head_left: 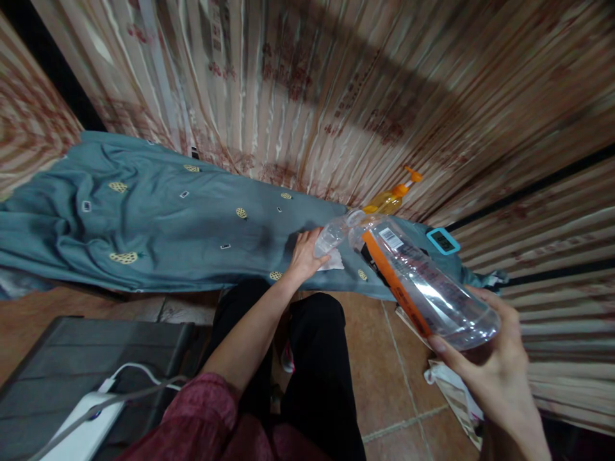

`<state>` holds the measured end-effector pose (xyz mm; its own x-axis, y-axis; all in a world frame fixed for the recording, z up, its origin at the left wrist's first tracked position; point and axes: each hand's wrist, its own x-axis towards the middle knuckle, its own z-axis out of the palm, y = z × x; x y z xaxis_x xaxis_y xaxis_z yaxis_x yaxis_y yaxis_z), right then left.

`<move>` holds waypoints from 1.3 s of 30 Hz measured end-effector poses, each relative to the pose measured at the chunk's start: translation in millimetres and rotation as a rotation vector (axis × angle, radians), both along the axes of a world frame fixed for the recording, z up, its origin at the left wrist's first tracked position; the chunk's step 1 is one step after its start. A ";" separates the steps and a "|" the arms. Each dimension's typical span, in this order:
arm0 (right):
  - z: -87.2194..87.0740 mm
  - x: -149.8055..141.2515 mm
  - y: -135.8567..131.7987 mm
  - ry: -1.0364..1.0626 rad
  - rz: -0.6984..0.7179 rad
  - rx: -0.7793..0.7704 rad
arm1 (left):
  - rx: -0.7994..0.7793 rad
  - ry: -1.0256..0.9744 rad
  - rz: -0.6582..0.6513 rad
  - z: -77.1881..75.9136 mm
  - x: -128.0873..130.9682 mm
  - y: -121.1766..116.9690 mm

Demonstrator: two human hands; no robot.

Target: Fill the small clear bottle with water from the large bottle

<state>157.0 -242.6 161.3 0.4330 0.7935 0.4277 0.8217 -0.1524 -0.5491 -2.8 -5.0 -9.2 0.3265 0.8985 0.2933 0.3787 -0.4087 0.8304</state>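
My right hand point(494, 365) grips the base of a clear plastic bottle point(423, 282) with an orange label strip, tipped on its side with the neck pointing left and down. My left hand point(303, 256) rests on the teal cloth point(158, 224), fingers pressed on a white tissue point(332, 261) right under the bottle's mouth. The cloth is spread over a low surface and carries small yellow embroidered patches.
A yellow pump bottle point(391, 198) with an orange nozzle stands behind the clear bottle. A small teal-framed digital device point(442, 241) lies at the right. Striped curtains hang behind. A dark box with a white charger point(86, 429) and cable sits at lower left; paper lies on the tiled floor.
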 end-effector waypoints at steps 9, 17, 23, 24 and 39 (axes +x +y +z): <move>0.1 1.4 -0.9 -0.022 0.010 -0.006 | 0.012 -0.061 0.001 -0.6 0.7 -1.9; -1.8 3.9 -1.1 -0.031 0.023 -0.001 | 0.046 -0.078 0.006 -1.8 0.5 -1.1; 0.6 1.4 -0.4 -0.035 0.010 0.001 | 0.059 -0.100 -0.011 2.6 -2.9 -4.4; 0.6 1.6 -0.9 -0.038 0.012 0.001 | 0.060 -0.103 -0.016 3.8 -3.5 -5.1; 0.5 2.6 -1.5 -0.025 0.017 0.010 | 0.060 -0.129 -0.018 2.9 -2.4 -2.2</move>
<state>159.5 -244.1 161.9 0.4088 0.7961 0.4461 0.8374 -0.1329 -0.5302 -5.1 -7.3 -6.3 0.2982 0.8725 0.3870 0.2623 -0.4647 0.8457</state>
